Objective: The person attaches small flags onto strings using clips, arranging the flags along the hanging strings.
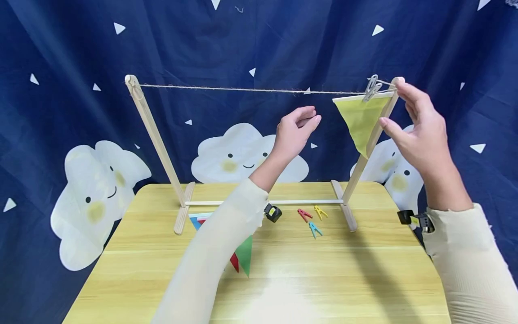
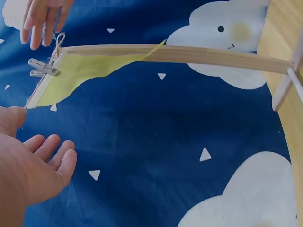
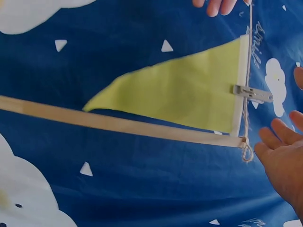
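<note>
A yellow-green pennant (image 1: 361, 119) (image 2: 83, 71) (image 3: 189, 92) hangs from a twine line (image 1: 243, 89) strung between two wooden posts, pinned by a grey clothespin (image 1: 371, 87) (image 2: 41, 67) (image 3: 252, 92) near the right post (image 1: 370, 139). My right hand (image 1: 418, 128) (image 3: 284, 156) hovers open beside that post's top, fingers loose, holding nothing. My left hand (image 1: 295, 130) (image 2: 38, 165) is raised open just left of the pennant, below the line, holding nothing.
The wooden frame stands on a yellow wooden table (image 1: 323, 279). Red (image 1: 303, 214), yellow (image 1: 320, 211) and blue (image 1: 314, 229) clothespins lie by the frame's base rail. Coloured pennants (image 1: 243, 256) lie under my left forearm. A dark blue cloud-print curtain (image 1: 243, 45) hangs behind.
</note>
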Demonstrator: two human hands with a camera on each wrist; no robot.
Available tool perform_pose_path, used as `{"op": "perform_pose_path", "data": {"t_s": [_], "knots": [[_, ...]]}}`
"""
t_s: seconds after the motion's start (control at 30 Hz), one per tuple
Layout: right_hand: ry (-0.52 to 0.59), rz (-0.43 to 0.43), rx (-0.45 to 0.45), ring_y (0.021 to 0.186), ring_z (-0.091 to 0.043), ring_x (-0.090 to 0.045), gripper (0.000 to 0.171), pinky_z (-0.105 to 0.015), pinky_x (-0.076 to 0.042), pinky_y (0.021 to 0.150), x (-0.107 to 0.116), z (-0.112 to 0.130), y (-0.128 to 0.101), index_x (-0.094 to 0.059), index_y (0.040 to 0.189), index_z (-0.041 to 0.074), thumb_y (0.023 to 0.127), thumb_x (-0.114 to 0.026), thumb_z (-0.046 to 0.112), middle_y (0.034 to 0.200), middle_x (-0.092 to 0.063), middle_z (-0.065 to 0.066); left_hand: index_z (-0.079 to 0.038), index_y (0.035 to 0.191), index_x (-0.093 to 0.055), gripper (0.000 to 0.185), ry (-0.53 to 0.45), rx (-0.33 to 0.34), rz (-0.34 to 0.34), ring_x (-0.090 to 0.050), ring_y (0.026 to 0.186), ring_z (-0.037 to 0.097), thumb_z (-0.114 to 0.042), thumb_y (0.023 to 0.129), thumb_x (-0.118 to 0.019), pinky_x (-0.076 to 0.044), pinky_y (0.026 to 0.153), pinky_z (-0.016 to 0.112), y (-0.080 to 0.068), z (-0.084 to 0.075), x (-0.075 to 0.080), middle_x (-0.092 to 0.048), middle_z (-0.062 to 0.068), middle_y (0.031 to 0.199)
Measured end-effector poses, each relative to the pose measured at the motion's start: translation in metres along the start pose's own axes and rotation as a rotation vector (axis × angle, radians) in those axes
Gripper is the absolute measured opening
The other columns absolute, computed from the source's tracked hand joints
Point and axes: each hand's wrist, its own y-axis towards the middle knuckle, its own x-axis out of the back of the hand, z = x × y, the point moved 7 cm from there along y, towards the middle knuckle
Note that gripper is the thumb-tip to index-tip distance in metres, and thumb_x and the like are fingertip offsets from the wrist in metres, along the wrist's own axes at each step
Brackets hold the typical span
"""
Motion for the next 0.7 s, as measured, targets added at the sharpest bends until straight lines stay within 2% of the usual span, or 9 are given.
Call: {"op": "perform_pose_path", "data": {"t_s": [0.3,0.5,0.7], "knots": [[0.097,-0.041,0.019,0.148,-0.011,-0.042,0.076,-0.023,-0.030,0.123,-0.009,-0.010,-0.031,-0.043,0.156,0.015,0.090,-0.074,-0.005,0.160,-0.045,-0.009,-0.008,0.140,-0.063,0.043,-0.004,-0.022,0.015,-0.065,0.125,0.016,-0.022,0.101,-0.069,-0.052,0.105,0.025,-0.021,0.012,0.018,-0.067,0.006,0.140],[0.165,-0.048,0.072,0.147,-0.015,-0.045,0.076,-0.023,-0.031,0.122,-0.023,-0.015,-0.051,-0.045,0.155,0.010,0.088,-0.072,-0.012,0.157,-0.048,-0.013,-0.008,0.140,-0.063,0.043,0.016,0.004,0.016,-0.065,0.125,0.015,-0.022,0.100,-0.069,-0.052,0.105,0.029,-0.039,0.020,0.031,-0.067,0.005,0.140],[0.197,-0.023,0.067,0.147,-0.014,-0.044,0.075,-0.020,-0.031,0.120,-0.037,-0.024,-0.068,-0.044,0.155,0.009,0.088,-0.070,-0.013,0.158,-0.046,-0.014,-0.009,0.141,-0.062,0.044,0.036,0.022,0.024,-0.064,0.128,0.021,-0.022,0.100,-0.069,-0.052,0.107,0.034,-0.057,0.031,0.039,-0.066,0.006,0.141]]}}
